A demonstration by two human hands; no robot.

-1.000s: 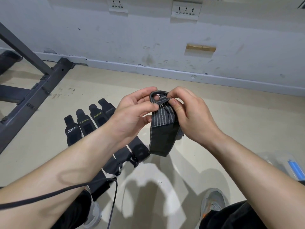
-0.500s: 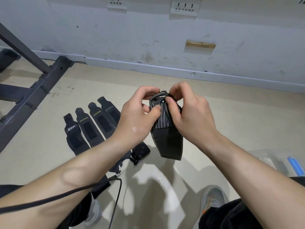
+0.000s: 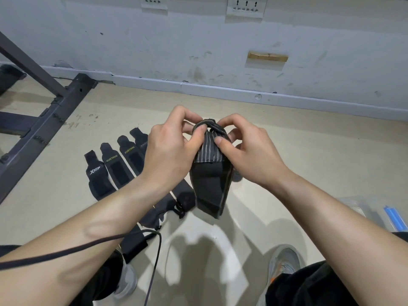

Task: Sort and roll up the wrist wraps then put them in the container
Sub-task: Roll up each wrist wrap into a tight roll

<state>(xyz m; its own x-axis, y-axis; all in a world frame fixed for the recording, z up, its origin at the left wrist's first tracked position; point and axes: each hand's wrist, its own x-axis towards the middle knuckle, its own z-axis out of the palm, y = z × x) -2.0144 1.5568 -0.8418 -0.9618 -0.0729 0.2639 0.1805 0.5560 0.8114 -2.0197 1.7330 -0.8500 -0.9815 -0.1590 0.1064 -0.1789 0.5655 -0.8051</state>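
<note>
Wrist wraps (image 3: 114, 168) of black fabric with printed brand names lie flat in a row on the beige floor (image 3: 309, 151) at my left, side by side, just right of a dark metal rack frame (image 3: 44, 120). Next comes my left hand (image 3: 170, 151), raised above that row. Its fingers (image 3: 199, 131) are curled and pinch the top left of the black wrist wrap with grey stripes (image 3: 209, 171), which I hold in the air between both hands. The striped end is bunched at the top under my thumbs, and the long black tail hangs free, apart from the floor. My right hand (image 3: 249, 155) mirrors the left, thumb and forefinger pinching the top right of the bunch. At the far right, partly hidden by my forearm, stands a clear plastic container (image 3: 357, 204) with a blue part; I cannot tell what it holds.

I judge that I am at the start of the roll. To do it well, I should lay the first turn flat and hold both edges level so the roll does not cone. Each turn wants pulling snug with my thumbs, and the tail should feed up evenly so its end closes on the outside.
</note>
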